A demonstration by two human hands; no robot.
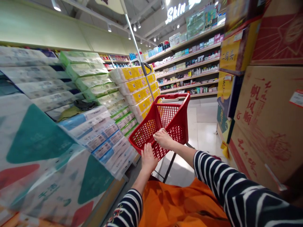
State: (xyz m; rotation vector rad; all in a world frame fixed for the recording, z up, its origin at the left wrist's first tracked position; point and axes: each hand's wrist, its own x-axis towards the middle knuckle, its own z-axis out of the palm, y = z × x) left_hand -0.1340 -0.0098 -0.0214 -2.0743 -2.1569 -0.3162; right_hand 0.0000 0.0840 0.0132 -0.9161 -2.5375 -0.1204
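A red plastic shopping cart (183,127) with lattice walls stands in front of me on dark metal legs, leaning to one side in my tilted view. My left hand (149,159) has its fingers hooked over the near rim. Higher up and to the right on that same rim, my right hand (163,138) grips it with bent fingers; the thumb is hard to make out. The cart's loop-shaped handle (174,96) is at the far end, away from both hands.
Stacked tissue packs (104,138) line the left, with yellow-and-white packs (136,88) farther along. Cardboard boxes (272,126) are piled close on the right. Shelves of small packages (189,64) stand behind the cart, and a metal sign pole (134,34) rises beside it. Pale tile floor (201,132) shows between them.
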